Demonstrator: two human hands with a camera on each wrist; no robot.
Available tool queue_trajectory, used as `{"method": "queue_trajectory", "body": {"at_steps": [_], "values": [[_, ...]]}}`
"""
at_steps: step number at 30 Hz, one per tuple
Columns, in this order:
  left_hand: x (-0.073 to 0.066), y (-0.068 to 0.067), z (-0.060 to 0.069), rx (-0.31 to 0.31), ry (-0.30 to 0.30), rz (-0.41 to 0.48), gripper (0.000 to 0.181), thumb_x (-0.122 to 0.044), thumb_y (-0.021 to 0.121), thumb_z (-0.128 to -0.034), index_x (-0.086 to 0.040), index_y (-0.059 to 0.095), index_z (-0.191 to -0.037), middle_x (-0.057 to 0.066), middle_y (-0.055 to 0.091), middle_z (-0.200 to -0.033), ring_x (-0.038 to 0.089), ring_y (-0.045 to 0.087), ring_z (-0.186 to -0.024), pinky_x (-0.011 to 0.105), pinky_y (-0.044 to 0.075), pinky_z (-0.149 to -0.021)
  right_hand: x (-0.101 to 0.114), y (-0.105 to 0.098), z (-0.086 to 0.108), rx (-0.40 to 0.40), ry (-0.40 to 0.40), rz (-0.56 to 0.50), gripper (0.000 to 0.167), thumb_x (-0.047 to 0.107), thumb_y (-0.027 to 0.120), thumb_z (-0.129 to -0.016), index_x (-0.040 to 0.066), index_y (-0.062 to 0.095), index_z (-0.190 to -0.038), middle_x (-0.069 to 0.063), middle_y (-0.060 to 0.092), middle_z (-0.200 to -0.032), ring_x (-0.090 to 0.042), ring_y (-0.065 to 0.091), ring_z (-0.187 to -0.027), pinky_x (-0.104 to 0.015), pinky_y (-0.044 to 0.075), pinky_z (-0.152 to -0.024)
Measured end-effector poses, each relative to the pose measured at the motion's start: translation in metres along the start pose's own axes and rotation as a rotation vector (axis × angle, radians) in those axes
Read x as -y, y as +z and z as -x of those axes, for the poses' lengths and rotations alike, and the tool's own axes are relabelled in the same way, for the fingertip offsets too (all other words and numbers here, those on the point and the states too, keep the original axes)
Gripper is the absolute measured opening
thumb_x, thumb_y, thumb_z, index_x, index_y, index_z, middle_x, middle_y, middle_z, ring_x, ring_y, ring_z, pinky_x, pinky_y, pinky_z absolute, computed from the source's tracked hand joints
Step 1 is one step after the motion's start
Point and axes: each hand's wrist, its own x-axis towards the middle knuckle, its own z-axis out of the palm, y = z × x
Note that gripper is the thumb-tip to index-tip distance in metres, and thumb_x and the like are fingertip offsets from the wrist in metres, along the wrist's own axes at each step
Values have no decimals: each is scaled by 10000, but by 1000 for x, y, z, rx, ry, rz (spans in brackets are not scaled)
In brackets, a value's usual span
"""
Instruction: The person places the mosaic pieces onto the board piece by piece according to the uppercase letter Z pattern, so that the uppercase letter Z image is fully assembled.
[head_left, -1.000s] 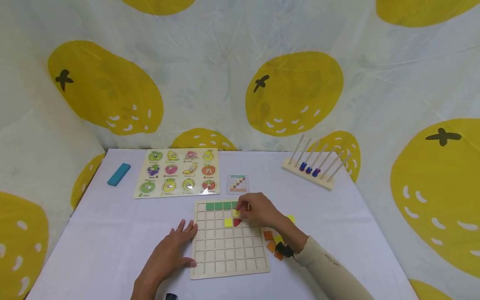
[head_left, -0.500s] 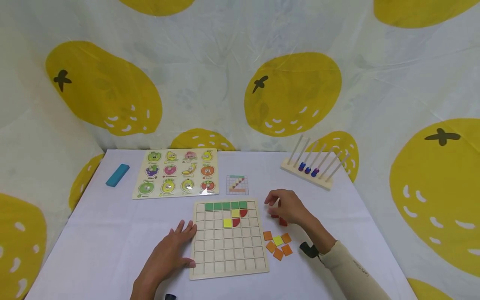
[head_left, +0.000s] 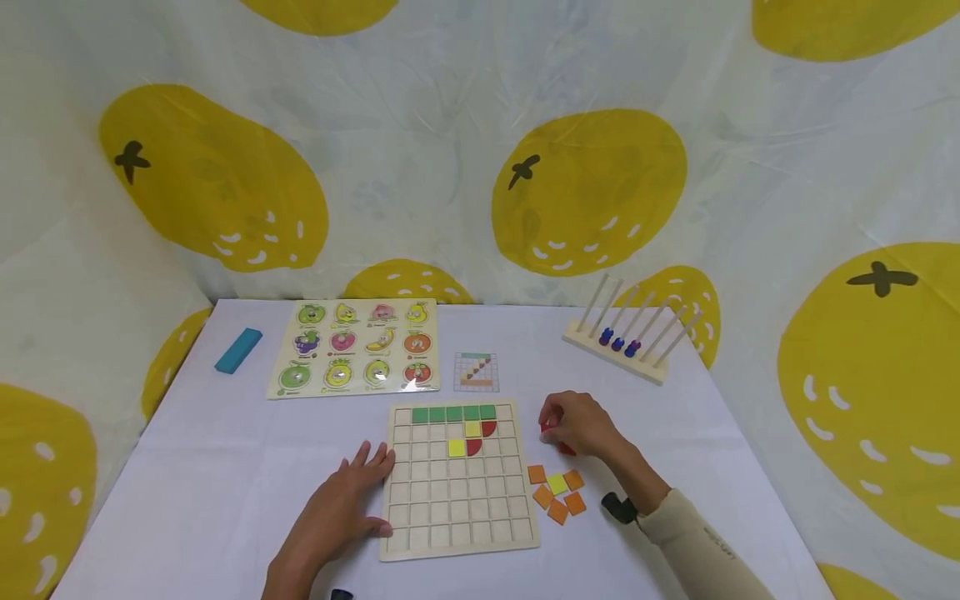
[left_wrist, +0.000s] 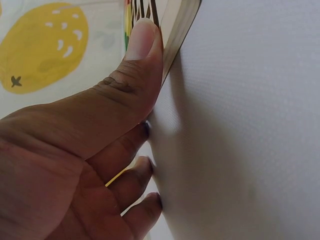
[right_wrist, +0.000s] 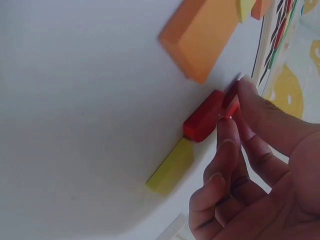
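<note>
My left hand (head_left: 343,500) rests at the left edge of a wooden grid board (head_left: 457,515), fingers spread and thumb against the rim. In the left wrist view the thumb (left_wrist: 142,47) touches the board's side. Right of the board, my right hand (head_left: 581,423) pinches a red quarter-circle tile (right_wrist: 230,104) between thumb and fingertips. Another red tile (right_wrist: 204,117) and a yellow tile (right_wrist: 171,167) lie beside it. On the board sit a row of green tiles (head_left: 454,414), two yellow tiles (head_left: 457,448) and two red quarter-circle tiles (head_left: 489,428).
Several orange tiles (head_left: 574,503) surround a yellow tile (head_left: 557,483) right of the board. Behind it lie a pattern card (head_left: 476,372) and a fruit puzzle (head_left: 360,358). A pegged bead stand (head_left: 615,354) is back right; a teal block (head_left: 238,350) is back left.
My right hand has let go of a red quarter-circle tile on the board, moved right to the loose pieces and pinched another red one. The left hand stays put.
</note>
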Motion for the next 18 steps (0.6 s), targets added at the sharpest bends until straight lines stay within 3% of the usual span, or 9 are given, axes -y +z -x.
{"method": "queue_trajectory", "body": {"at_steps": [5, 11, 18], "values": [[0, 0, 1, -8, 10, -5, 1102, -283, 1022, -563, -129, 557, -1550, 74, 497, -1642, 371, 337, -1606, 660, 359, -1249, 5, 2, 1, -9, -26, -23, 243, 129, 918, -824, 170, 683, -870, 7, 615, -797, -178, 565, -752, -300, 451, -650], [1, 1, 1, -9, 10, -4, 1102, -290, 1020, -563, -135, 556, -1551, 69, 492, -1646, 371, 335, -1607, 661, 366, -1243, 12, 0, 5, -8, -93, -100, 191, 121, 887, -862, 181, 707, -879, 6, 598, -749, -158, 547, -608, -253, 430, -499], [1, 1, 0, -3, 4, -12, 1103, -285, 1021, -564, -135, 554, -1552, 75, 492, -1648, 377, 338, -1604, 662, 369, -1240, 32, 2, 14, -28, -153, -105, 219, 196, 909, -850, 226, 693, -835, 69, 609, -733, -140, 537, -723, -233, 420, -631]]}}
